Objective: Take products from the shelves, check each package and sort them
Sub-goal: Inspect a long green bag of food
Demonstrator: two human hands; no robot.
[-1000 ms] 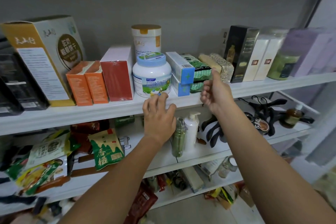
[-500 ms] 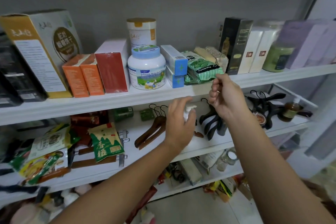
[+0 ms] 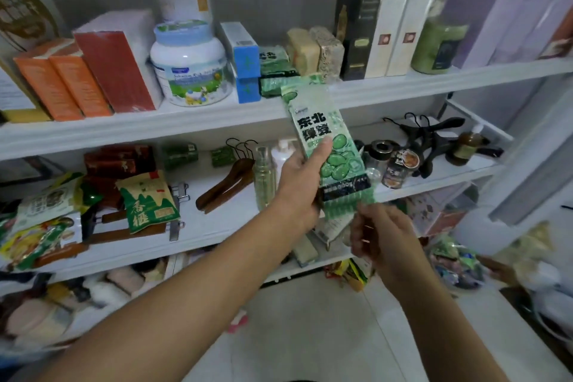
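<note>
One long, flat green plastic packet printed with beans (image 3: pixel 325 146) stands upright before the white shelves (image 3: pixel 186 121) — left hand (image 3: pixel 299 183) clamps its lower half, thumb across the front. Right hand (image 3: pixel 376 234), at five o'clock, pinches the crimped bottom seal. Probably light, crinkly, slippery — hold mid-body.

Both bare forearms reach forward and up from the lower frame, the left hand (image 3: pixel 299 186) raised higher with its thumb pressed flat and fingers (image 3: pixel 319 195) wrapped in a clamped grip, the right hand (image 3: pixel 376 234) lower, knuckles outward, its fingers curled loosely inward.
</note>
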